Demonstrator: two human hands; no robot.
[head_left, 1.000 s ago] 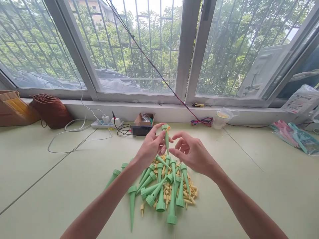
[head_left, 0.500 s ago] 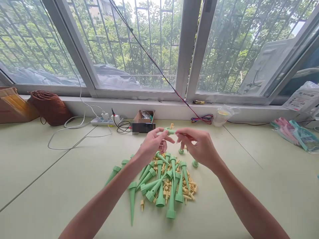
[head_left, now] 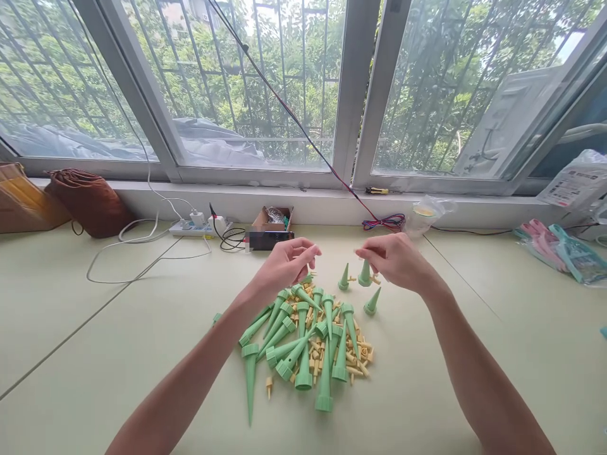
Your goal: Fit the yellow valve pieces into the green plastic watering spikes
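Observation:
A heap of green plastic spikes (head_left: 303, 344) mixed with small yellow caps (head_left: 358, 357) lies on the pale green table (head_left: 118, 354). Three green spikes stand apart, wide end down, just right of the heap: one (head_left: 343, 278), one (head_left: 372, 302), and a third spike (head_left: 364, 275) with a yellow cap beside its base. My right hand (head_left: 401, 260) pinches the tip of that third spike. My left hand (head_left: 284, 265) hovers over the far edge of the heap, fingers loosely curled with nothing in them.
Along the window sill stand a small cardboard box (head_left: 272, 219), a black device (head_left: 269, 240), a power strip with white cables (head_left: 196, 227), a brown pouch (head_left: 90, 202), a bagged roll (head_left: 424, 218) and packets at the far right (head_left: 564, 253).
The spike with the yellow cap passed from my left hand to my right, which carried it right and down onto the table beside two others. My left hand dropped toward the heap.

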